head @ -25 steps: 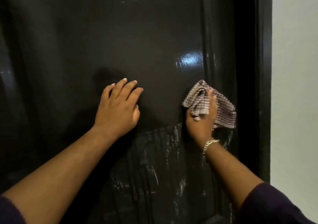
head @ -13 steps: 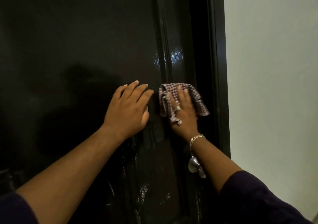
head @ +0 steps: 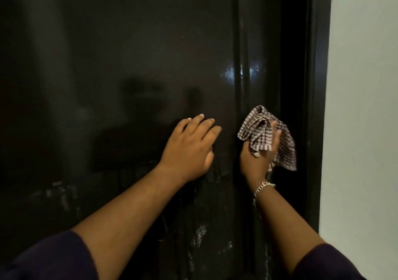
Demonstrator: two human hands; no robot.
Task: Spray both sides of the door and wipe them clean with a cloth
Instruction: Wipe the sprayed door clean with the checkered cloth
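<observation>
A glossy black door fills most of the view. My left hand lies flat against its panel, fingers spread a little, holding nothing. Just to the right, my right hand presses a brown-and-white checked cloth against the door's raised right edge strip. The cloth is bunched and hangs over my fingers. Wet streaks and whitish smears show on the door below both hands. No spray bottle is in view.
The black door frame runs down the right of the door, with a dark gap beside it. A pale wall lies to the right of the frame. A silver bracelet sits on my right wrist.
My right hand has turned and shifted with the cloth along the door's right edge strip, from flat over the cloth to gripping it bunched. My left hand stays planted on the panel.
</observation>
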